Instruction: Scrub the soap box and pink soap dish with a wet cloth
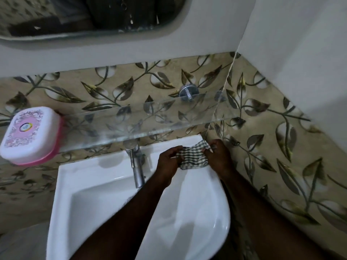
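Observation:
A checked cloth [193, 155] lies over the back right corner of the white sink [90, 194]. My left hand [168, 162] pinches its left edge and my right hand [218, 156] pinches its right edge, so the cloth is stretched between them. The soap box [28, 132], white lid with a pink pattern, sits closed on its pink soap dish [54, 147] at the left end of the glass shelf [150, 121], far from both hands.
A chrome tap [136, 166] stands at the back of the sink, just left of my left hand. The glass shelf hangs above the tap on a metal bracket [187, 91]. A mirror [90, 17] is above. Leaf-patterned tiled walls meet in a corner to the right.

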Action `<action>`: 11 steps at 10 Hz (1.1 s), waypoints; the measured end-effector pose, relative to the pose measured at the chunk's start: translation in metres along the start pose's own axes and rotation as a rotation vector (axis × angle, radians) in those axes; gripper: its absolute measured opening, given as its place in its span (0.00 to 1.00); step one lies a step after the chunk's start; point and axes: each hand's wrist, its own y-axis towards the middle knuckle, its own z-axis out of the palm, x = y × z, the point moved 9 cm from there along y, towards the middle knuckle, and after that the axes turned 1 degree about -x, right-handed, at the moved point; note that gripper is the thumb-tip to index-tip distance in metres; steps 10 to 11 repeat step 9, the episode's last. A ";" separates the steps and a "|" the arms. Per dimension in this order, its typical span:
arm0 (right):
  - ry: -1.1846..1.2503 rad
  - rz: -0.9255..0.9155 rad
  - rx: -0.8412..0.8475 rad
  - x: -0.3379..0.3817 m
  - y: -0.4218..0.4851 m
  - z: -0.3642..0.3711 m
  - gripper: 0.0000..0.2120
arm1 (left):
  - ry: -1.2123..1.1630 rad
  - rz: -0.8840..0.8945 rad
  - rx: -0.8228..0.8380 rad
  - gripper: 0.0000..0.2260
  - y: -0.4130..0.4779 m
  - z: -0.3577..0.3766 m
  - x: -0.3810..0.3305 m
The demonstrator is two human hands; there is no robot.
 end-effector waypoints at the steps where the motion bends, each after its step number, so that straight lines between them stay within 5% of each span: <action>1: -0.179 -0.192 -0.134 0.020 0.007 -0.003 0.13 | 0.291 0.166 0.027 0.19 0.017 0.007 -0.011; 2: -0.485 -0.410 0.120 0.015 -0.002 0.042 0.22 | 0.957 0.490 0.062 0.19 0.020 0.019 -0.014; 3: -0.852 -0.493 0.287 -0.014 -0.009 0.075 0.27 | 1.082 0.468 0.163 0.27 0.021 0.026 0.012; 5: -0.969 -0.505 0.251 -0.024 -0.004 0.077 0.29 | 1.430 0.308 0.141 0.29 0.034 0.019 0.030; 7: -1.001 -0.432 0.315 -0.013 -0.008 0.073 0.27 | 1.435 0.336 0.101 0.33 0.013 0.013 0.010; 8: -1.031 -0.467 0.210 0.021 -0.023 0.060 0.23 | 1.378 0.442 0.137 0.27 -0.009 0.016 -0.017; 9: -0.976 -0.458 0.350 0.059 -0.039 0.066 0.17 | 1.417 0.456 0.223 0.22 -0.029 0.018 -0.034; 11: -0.976 -0.458 0.350 0.059 -0.039 0.066 0.17 | 1.417 0.456 0.223 0.22 -0.029 0.018 -0.034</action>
